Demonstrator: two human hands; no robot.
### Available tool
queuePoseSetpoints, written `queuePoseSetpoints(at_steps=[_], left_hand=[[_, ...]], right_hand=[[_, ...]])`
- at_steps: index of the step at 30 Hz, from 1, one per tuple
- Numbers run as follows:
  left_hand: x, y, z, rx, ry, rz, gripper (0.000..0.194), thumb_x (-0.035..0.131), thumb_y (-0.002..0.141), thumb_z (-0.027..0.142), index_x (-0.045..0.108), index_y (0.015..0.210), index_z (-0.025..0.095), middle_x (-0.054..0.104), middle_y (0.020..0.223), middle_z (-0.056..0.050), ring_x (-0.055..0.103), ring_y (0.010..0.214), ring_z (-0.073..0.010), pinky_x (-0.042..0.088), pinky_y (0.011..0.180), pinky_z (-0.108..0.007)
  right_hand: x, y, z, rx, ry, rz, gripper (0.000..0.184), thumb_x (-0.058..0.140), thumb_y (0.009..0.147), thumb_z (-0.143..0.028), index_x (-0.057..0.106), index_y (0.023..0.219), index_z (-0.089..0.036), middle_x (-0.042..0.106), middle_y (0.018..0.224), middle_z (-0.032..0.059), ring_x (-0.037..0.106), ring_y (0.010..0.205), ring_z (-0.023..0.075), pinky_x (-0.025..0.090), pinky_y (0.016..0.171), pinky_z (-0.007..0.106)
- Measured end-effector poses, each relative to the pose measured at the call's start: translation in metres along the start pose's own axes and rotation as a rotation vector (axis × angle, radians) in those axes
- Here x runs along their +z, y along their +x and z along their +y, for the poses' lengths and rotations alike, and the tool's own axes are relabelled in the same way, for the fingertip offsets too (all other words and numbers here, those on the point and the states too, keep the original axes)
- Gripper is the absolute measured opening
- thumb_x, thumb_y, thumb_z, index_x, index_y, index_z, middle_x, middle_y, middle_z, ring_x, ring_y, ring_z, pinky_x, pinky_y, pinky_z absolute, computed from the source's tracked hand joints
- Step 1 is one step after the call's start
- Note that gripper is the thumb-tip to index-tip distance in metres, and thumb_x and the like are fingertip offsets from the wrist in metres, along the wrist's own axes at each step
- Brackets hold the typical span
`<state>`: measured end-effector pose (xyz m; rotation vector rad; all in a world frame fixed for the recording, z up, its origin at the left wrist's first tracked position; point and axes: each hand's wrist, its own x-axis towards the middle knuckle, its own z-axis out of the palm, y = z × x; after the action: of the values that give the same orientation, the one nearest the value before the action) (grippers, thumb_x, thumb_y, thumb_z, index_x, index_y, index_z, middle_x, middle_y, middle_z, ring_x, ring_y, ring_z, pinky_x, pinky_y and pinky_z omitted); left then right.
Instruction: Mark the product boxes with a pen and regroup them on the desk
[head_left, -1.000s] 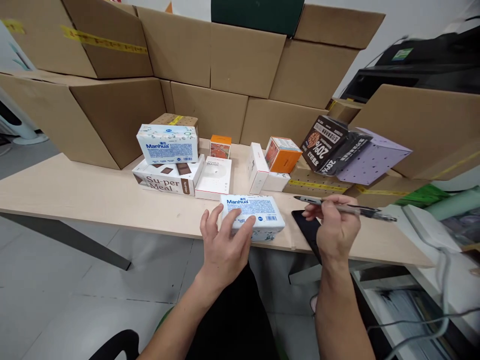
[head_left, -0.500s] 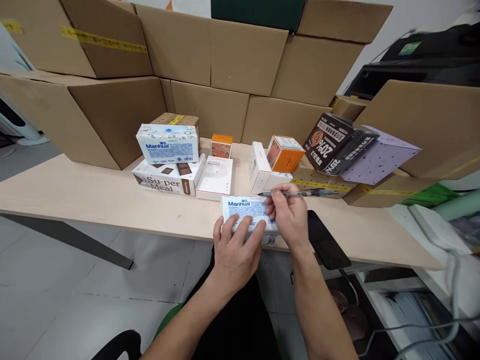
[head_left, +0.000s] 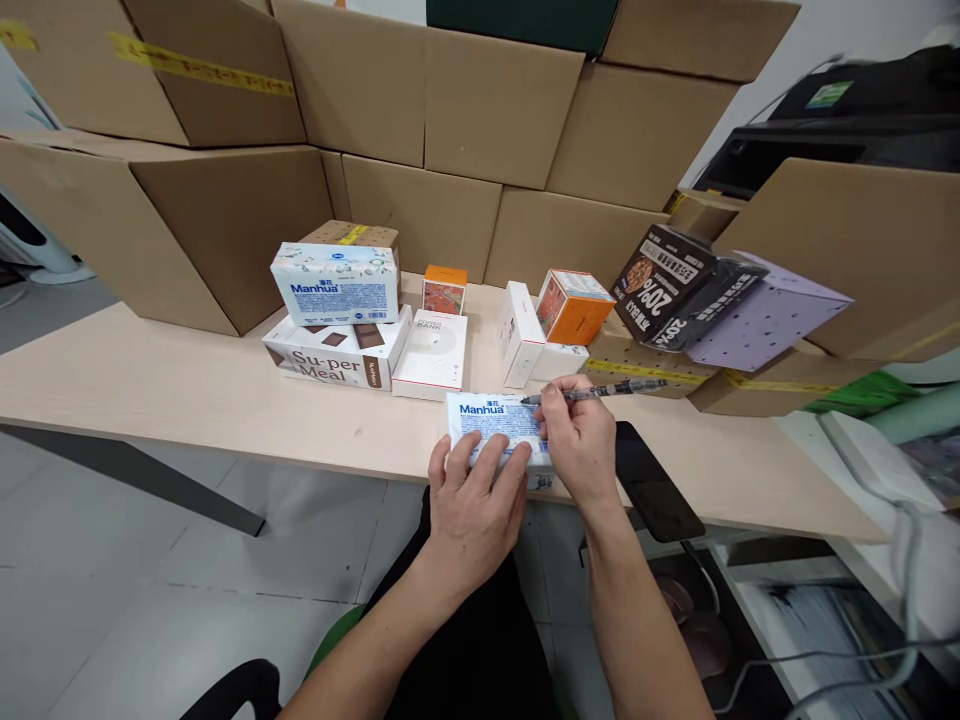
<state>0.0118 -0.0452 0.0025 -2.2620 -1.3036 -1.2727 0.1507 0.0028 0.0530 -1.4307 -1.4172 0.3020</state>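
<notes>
A white and blue Manhua tissue pack (head_left: 484, 408) lies at the table's front edge. My left hand (head_left: 476, 490) holds it from the near side, fingers spread over its top; the thumb is mostly hidden. Pinched in my right hand (head_left: 581, 435) is a pen (head_left: 622, 389), its tip pointing left, at or just above the pack's printed top. Whether the tip touches cannot be made out. Just behind the pack are a white power bank box (head_left: 431, 352) and an upright narrow white box (head_left: 520, 335).
At left, another Manhua pack (head_left: 337, 290) rests on a Su-per Meal box (head_left: 330, 365). Orange boxes (head_left: 581, 308) stand farther back. A black box (head_left: 660, 285) and a lilac box (head_left: 769, 315) lean at right. A phone (head_left: 656, 485) lies near the front edge. Large cartons (head_left: 420, 220) wall the back.
My right hand and the pen have shifted slightly down, with the pen tip now over the pack's top. My left hand stays on the pack. The view has moved a little.
</notes>
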Motion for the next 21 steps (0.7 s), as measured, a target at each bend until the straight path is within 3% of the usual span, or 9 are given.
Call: queuePoseSetpoints(at_steps=[12,18,21], left_hand=[[0.000,0.001,0.000,0.009,0.022,-0.009,0.034,0.063,0.088,0.020,0.064,0.122,0.024,0.070,0.116,-0.006,0.053,0.113,-0.0293,0.023,0.110,-0.047],[0.001,0.000,0.000,0.006,0.053,0.007,0.032,0.065,0.088,0.022,0.065,0.120,0.023,0.070,0.117,-0.005,0.052,0.114,-0.0286,0.025,0.111,-0.048],[0.001,0.001,-0.003,0.005,0.053,0.019,0.031,0.065,0.089,0.021,0.065,0.119,0.024,0.070,0.117,-0.005,0.053,0.114,-0.0281,0.027,0.111,-0.048]], right_hand=[[0.000,0.000,0.000,-0.018,-0.029,-0.039,0.026,0.047,0.095,-0.042,0.052,0.080,-0.022,0.057,0.057,-0.0043,0.051,0.049,0.0117,0.038,0.053,0.025],[-0.003,-0.002,0.009,0.016,0.274,0.151,0.026,0.051,0.095,-0.047,0.053,0.092,-0.021,0.059,0.066,-0.0052,0.052,0.049,0.0089,0.042,0.051,0.022],[-0.018,-0.001,0.025,-0.001,0.220,0.242,0.025,0.053,0.094,-0.044,0.058,0.104,-0.022,0.063,0.079,-0.0019,0.057,0.056,0.0101,0.048,0.057,0.024]])
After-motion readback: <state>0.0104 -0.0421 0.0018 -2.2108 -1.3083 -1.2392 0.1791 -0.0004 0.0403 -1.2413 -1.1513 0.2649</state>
